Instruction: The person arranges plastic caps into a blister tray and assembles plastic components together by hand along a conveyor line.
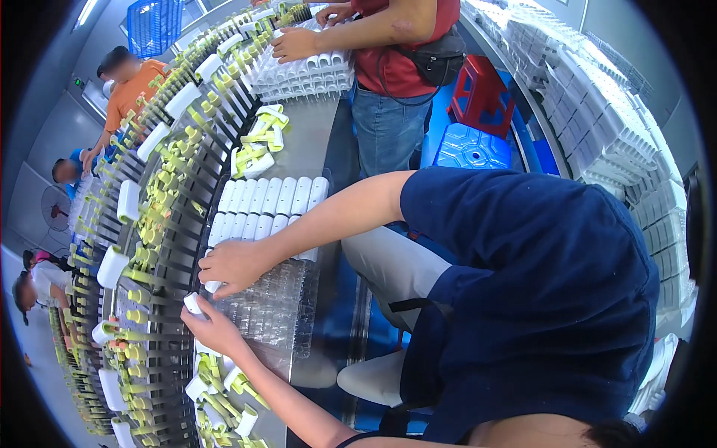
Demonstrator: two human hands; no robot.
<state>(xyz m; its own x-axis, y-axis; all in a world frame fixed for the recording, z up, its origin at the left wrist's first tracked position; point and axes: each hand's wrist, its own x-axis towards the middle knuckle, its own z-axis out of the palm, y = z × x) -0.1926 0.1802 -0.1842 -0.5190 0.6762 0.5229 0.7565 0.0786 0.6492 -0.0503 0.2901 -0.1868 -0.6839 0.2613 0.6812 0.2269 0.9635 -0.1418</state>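
My left hand [213, 327] is closed on a small white oblong plastic casing [193, 303], held upright at the near edge of the rack. Just beyond it, my right hand [237, 266] curls over another white casing [213, 286], which shows only in part under the fingers. Beneath my right forearm lies a clear plastic tray [272, 317]. Its far part carries rows of white casings [272, 196], partly covered by my hand and arm. The tray's nearer part shows bare moulded pockets.
A curved rack of dark prongs with yellow-green holders [160, 194] runs along the left. Loose yellow-green pieces with white covers [224, 399] lie on the bench. A co-worker in red [403, 45] handles stacked trays [306, 78]. A blue stool [472, 147] stands behind.
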